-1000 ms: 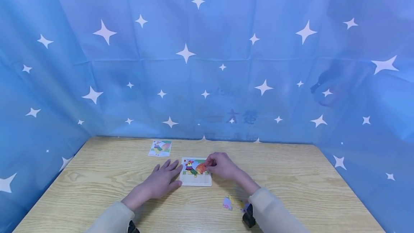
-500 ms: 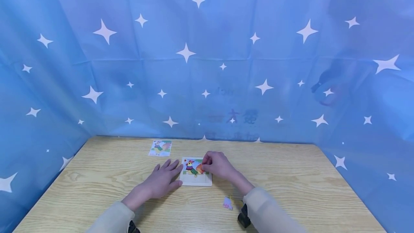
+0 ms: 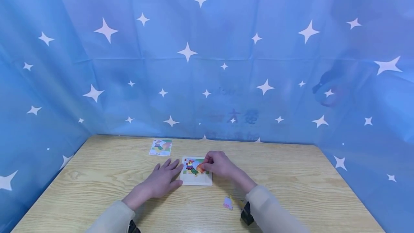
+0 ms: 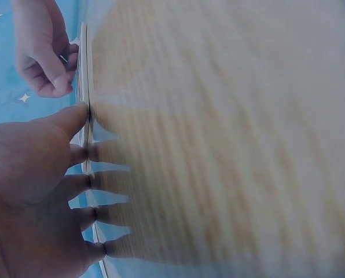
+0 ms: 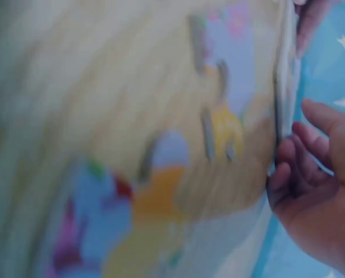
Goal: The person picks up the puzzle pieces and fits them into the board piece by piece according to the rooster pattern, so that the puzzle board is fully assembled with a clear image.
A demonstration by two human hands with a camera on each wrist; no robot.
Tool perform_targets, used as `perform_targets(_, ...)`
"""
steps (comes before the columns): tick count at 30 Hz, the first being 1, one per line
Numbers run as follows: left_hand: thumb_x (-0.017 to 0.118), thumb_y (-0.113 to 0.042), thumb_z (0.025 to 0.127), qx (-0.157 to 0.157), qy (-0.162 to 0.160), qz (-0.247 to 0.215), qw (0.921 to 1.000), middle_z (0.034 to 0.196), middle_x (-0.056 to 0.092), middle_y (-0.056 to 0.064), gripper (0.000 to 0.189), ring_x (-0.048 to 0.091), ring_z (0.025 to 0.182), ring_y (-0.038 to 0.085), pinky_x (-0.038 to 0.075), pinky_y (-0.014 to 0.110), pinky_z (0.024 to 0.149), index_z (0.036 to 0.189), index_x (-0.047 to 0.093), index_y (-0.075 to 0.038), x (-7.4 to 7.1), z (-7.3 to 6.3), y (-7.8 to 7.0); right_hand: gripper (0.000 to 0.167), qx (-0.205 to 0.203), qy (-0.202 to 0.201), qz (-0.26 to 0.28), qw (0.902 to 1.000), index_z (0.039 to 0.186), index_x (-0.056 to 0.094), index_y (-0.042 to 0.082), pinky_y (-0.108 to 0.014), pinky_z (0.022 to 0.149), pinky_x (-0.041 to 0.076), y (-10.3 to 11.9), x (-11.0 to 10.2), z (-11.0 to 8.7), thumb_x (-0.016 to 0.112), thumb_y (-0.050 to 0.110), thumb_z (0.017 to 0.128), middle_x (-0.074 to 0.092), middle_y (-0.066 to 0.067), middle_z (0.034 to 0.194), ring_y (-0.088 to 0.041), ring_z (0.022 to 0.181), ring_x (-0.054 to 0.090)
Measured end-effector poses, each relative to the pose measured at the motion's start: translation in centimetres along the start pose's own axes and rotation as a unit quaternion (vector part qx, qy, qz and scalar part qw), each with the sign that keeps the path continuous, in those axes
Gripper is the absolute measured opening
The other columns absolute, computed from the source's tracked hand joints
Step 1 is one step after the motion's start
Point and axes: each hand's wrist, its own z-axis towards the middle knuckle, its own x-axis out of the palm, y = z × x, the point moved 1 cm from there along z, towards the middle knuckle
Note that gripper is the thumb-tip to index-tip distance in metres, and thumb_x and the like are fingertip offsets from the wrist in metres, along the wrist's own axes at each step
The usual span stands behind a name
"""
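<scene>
A partly filled jigsaw puzzle in a white tray (image 3: 196,181) shows a rooster and lies mid-table. My left hand (image 3: 161,182) lies flat with fingers spread, its fingertips and thumb at the tray's left edge. Over the rooster's tail at the right side is my right hand (image 3: 221,164), fingers bent and thumb close to them. It pinches a puzzle piece, of which only a thin dark edge (image 4: 63,59) shows in the left wrist view; the fingers hide the rest. Loose puzzle pieces (image 5: 236,52) lie on the table below the right forearm.
A rooster picture card (image 3: 160,147) lies behind the tray, to the left. The wooden table (image 3: 97,182) ends at a blue star-patterned curtain (image 3: 207,67). My right sleeve and black wrist camera (image 3: 247,214) partly cover the loose pieces.
My right hand has shifted slightly left from the tray's right edge onto the rooster's tail, and its fingers now cover part of it. The left hand has stayed in place.
</scene>
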Motion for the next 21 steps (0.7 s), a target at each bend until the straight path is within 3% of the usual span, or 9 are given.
perform_targets(6,0.059,-0.033,0.106,0.011,-0.003,-0.002,0.9999,0.161,0.033,0.026,0.06,0.024,0.148,0.052,0.02,0.077,0.11,0.153,0.045,0.0,0.1,0.0,0.2,0.006,-0.006,0.016,0.029,0.9994,0.097,0.068,0.009,-0.03,0.063,0.048,-0.2,-1.9,-1.8,0.069,0.014,0.099,0.063,0.002,0.085,-0.014,0.074,0.056)
perform_targets(13,0.059,-0.031,0.106,0.011,-0.002,-0.002,0.9999,0.161,0.033,0.026,0.059,0.023,0.148,0.052,0.02,0.076,0.11,0.154,0.045,0.0,0.0,0.0,0.0,0.007,-0.026,0.038,0.039,0.9981,0.096,0.07,0.006,-0.026,0.06,0.046,-0.6,-4.0,-5.0,0.074,0.011,0.096,0.063,0.003,0.08,-0.01,0.067,0.054)
perform_targets(21,0.061,-0.033,0.105,0.002,0.0,-0.01,1.0,0.161,0.034,0.025,0.061,0.023,0.149,0.051,0.02,0.076,0.11,0.153,0.045,0.0,-0.2,-0.1,-0.4,0.006,-0.014,0.084,0.046,0.9953,0.094,0.073,0.009,-0.026,0.066,0.051,-0.5,-4.5,-8.3,0.077,0.013,0.093,0.067,0.007,0.082,-0.01,0.073,0.062)
